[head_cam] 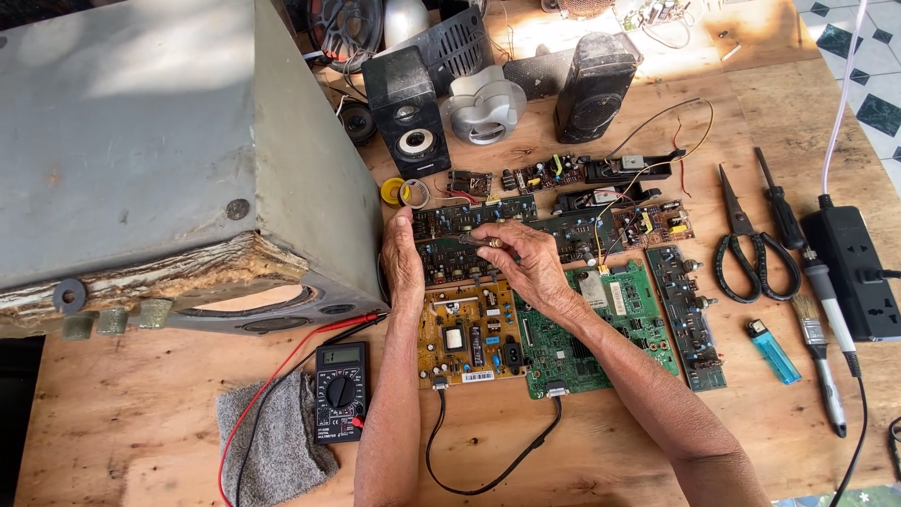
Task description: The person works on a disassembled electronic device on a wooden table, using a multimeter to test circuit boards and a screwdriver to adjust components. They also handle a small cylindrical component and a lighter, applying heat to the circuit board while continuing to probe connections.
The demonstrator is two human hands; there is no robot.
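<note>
big grey cabinet (141, 141) at left, boards (526, 282) spread over the table (610, 451). left hand (402, 263) lies open on a dark board's (446, 255) edge; right hand (526, 263) pinches a small part (483, 240) above it. step looks like inspecting; needs a steady grip.

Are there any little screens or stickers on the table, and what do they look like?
Black handheld multimeter, front left beside a grey cloth: small grey-green rectangular screen above a round dial.
White rectangular barcode sticker on the near edge of the yellow-brown circuit board.
White rectangular label on the green circuit board, right of the hands.
</note>
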